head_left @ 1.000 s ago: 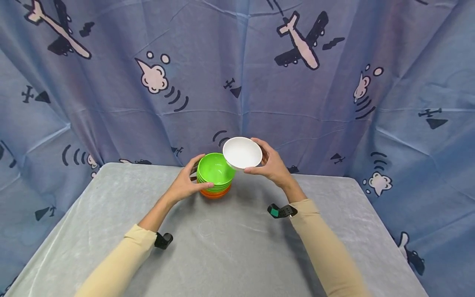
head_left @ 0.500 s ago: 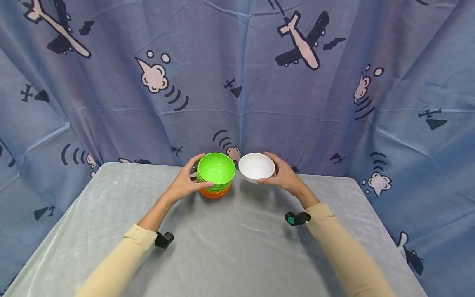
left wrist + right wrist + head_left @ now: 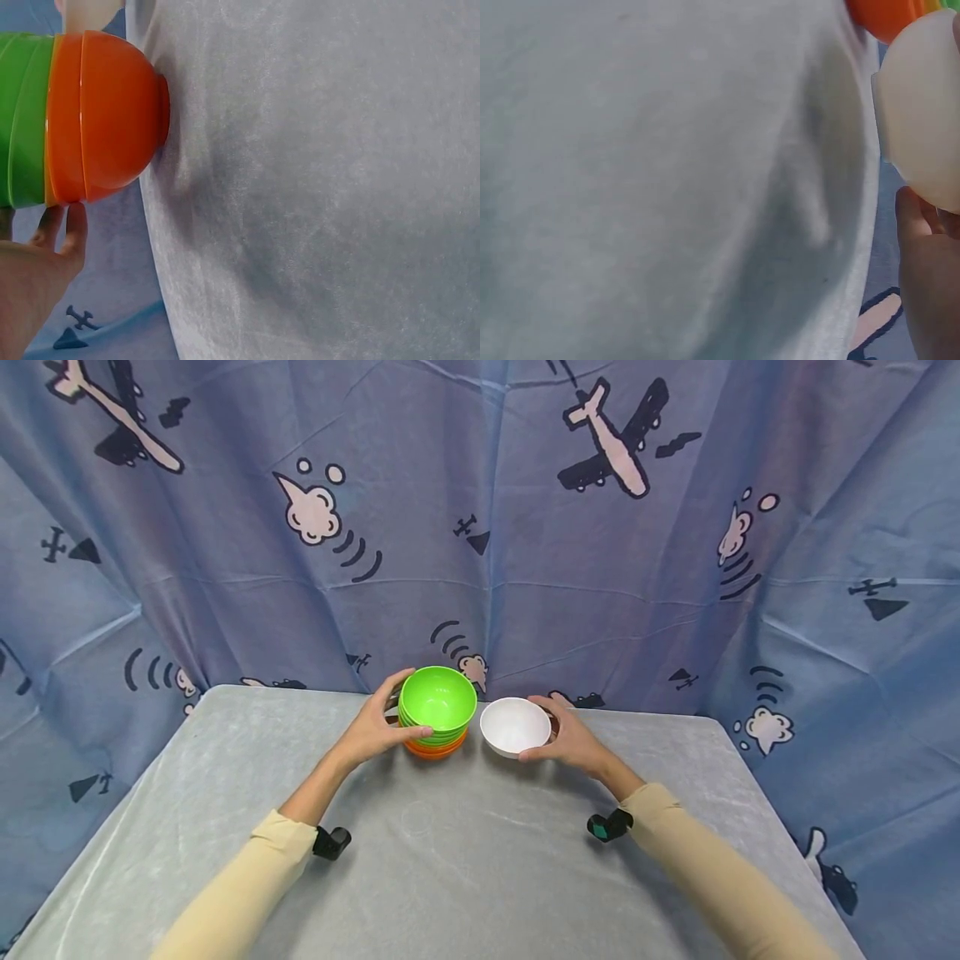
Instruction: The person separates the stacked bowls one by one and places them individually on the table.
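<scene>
Toward the table's back edge stands a stack of bowls, green bowls (image 3: pixel 438 697) above orange bowls (image 3: pixel 112 112). My left hand (image 3: pixel 378 722) holds the stack from its left side, thumb in front and fingers behind. Just right of the stack is a white bowl (image 3: pixel 514 727), upright, its inside facing up. My right hand (image 3: pixel 572 739) grips it by its right side, thumb on the near rim and fingers at the back. In the right wrist view the white bowl (image 3: pixel 922 112) sits close to the table edge; whether its base touches the table I cannot tell.
A grey cloth covers the table (image 3: pixel 450 860). Behind it hangs a blue curtain (image 3: pixel 405 527) printed with airplanes and clouds, close to the table's back edge. A black wrist device (image 3: pixel 332 843) is on the left sleeve, another wrist device (image 3: pixel 609 825) on the right.
My right hand has carried the white bowl from above the stack's right edge to the right, then lowered it toward the table beside the stack. The left hand has stayed on the stack.
</scene>
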The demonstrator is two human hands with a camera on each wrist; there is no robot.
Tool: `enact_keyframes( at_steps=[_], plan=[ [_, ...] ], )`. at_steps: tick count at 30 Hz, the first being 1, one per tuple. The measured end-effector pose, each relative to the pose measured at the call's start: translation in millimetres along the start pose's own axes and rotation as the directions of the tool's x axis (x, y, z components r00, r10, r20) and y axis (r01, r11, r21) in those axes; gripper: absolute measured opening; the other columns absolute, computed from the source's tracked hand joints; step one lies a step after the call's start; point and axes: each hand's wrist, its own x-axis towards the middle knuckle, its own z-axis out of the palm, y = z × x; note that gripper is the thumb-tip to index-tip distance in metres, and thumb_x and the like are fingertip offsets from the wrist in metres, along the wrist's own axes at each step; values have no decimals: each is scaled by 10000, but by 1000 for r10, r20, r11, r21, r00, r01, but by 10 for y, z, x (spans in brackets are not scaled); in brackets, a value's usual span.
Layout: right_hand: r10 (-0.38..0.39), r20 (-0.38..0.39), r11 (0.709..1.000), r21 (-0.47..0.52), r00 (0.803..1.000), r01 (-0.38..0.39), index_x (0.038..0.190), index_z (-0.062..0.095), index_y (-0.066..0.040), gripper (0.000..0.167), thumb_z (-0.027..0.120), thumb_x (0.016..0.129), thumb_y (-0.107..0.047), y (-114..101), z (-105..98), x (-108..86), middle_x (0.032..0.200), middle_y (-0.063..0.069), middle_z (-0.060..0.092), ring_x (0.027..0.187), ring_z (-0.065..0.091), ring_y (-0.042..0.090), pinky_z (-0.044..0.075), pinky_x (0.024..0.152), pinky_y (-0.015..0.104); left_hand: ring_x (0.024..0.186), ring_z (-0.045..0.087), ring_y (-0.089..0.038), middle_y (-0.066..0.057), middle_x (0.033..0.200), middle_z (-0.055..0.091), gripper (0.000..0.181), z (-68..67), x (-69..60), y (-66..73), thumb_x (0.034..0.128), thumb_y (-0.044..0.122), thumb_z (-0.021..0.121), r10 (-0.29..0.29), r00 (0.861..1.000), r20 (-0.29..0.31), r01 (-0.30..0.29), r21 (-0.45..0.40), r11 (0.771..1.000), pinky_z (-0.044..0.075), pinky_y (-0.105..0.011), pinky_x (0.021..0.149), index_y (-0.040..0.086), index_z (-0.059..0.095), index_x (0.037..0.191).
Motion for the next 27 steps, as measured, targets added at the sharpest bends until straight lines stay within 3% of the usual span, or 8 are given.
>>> enact_keyframes(
  at_steps=[7,13,19,27],
  plan=[
    [36,38,999,-24,999,-35,1494,414,26,976,943,674,9,78,25,-67,1409,239,504,1194,554,391,499,936,466,1382,400,-359,-83,1579,338,979,-1,4,-3,822,158,882,-1,1000,2,1,-7,1000,409,-540,1057,152,289,1600],
    [35,57,999,-13,998,-35,1506,399,26,979,942,693,-24,124,33,-77,1450,225,467,1239,521,401,481,963,489,1378,405,-359,-84,1575,343,984,2,9,1,819,165,886,-1,1000,3,1,-8,1000,412,-543,1053,138,288,1600],
    [55,64,998,10,996,-56,1525,381,-7,996,940,700,-29,131,45,-63,1454,204,463,1258,512,375,499,947,423,1377,406,-356,-79,1577,342,981,0,8,13,817,162,887,-4,1000,1,4,-9,1000,411,-537,1055,160,294,1598],
    [71,26,995,66,997,-72,1529,358,22,996,911,701,43,173,55,27,1494,222,418,1306,472,405,428,1034,535,1372,413,-351,-86,1572,347,974,-6,-1,-1,820,151,884,-6,1000,5,6,-18,1000,418,-528,1052,177,298,1597]
  ],
)
